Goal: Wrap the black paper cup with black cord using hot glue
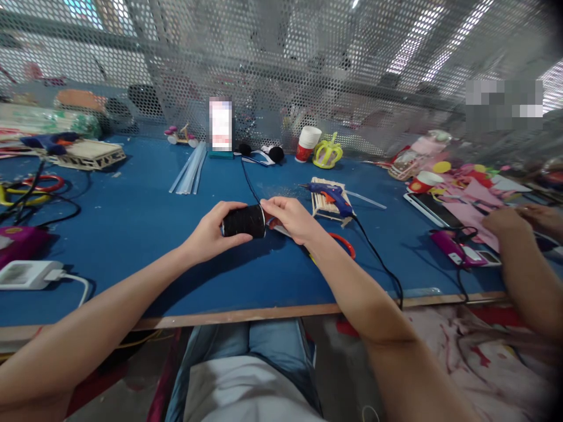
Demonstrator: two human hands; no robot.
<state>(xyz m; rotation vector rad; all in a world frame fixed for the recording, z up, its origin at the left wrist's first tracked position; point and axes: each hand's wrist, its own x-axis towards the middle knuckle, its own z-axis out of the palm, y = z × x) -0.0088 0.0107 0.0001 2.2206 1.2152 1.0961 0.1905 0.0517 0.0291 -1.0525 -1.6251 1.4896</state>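
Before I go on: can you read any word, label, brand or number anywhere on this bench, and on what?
None can be read.
Upright card behind the black spool: pixelated, unreadable.
Red paper cup: any print too small to read.
Panel at upper right: pixelated, unreadable.

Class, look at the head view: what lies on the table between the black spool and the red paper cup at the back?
Only a thin black cord crosses bare blue table there.
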